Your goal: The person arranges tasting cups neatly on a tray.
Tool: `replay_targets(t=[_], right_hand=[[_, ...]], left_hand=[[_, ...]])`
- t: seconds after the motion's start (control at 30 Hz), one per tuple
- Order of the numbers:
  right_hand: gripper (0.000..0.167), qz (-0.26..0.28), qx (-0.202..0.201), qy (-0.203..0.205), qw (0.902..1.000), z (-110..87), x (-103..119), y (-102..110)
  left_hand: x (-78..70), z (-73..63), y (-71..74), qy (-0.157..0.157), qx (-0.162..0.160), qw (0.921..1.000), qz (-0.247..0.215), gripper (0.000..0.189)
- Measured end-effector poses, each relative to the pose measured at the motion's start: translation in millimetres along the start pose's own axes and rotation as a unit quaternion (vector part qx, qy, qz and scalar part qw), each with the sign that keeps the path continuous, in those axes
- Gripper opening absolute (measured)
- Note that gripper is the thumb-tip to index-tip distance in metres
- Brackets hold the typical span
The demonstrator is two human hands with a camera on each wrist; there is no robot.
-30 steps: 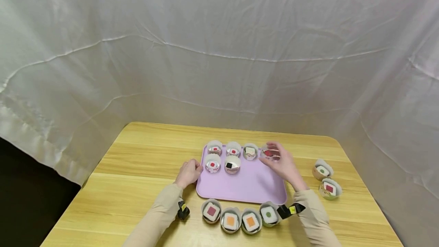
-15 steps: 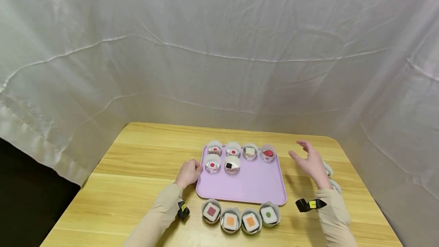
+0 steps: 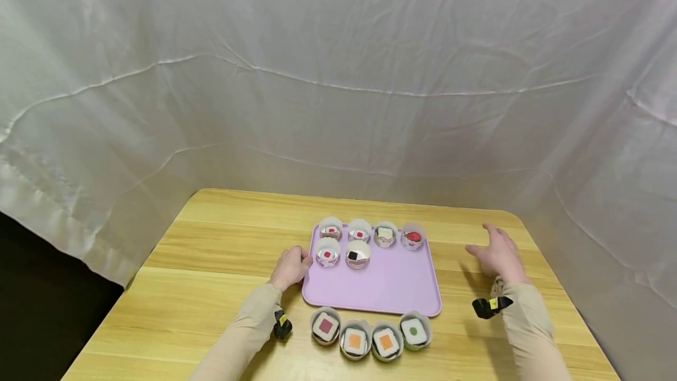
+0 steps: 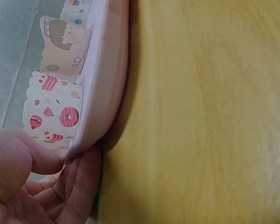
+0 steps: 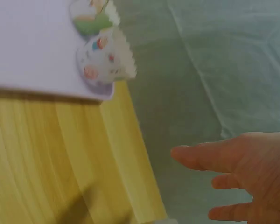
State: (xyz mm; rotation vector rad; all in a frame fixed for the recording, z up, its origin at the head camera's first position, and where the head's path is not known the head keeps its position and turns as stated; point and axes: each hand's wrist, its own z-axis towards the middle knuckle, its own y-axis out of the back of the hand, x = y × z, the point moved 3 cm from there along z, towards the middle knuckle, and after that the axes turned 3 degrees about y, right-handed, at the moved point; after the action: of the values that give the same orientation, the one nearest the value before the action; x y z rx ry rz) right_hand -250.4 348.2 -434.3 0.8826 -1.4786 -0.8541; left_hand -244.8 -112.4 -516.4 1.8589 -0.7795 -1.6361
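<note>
I see left hand (image 3: 288, 267) pinching purple tray (image 3: 372, 290) at edge; right hand (image 3: 499, 253), fingers (image 5: 231, 213) parted, empty, above surface (image 3: 222, 246).

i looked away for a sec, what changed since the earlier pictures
The right hand has let go of the red-filled cup at the tray's far right corner and moved right, off the tray, over the table. The left hand still pinches the tray's left edge; the other tray cups and the four cups in front stayed put.
</note>
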Motion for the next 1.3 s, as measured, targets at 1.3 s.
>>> replay_targets(t=[1.3], right_hand=[[0.063, -0.071, 0.118, -0.049, 0.9892, 12.3, -22, -6]], left_hand=[[-2.7, -1.8, 2.4, 0.012, 0.007, 0.9999, -0.002, 0.016]])
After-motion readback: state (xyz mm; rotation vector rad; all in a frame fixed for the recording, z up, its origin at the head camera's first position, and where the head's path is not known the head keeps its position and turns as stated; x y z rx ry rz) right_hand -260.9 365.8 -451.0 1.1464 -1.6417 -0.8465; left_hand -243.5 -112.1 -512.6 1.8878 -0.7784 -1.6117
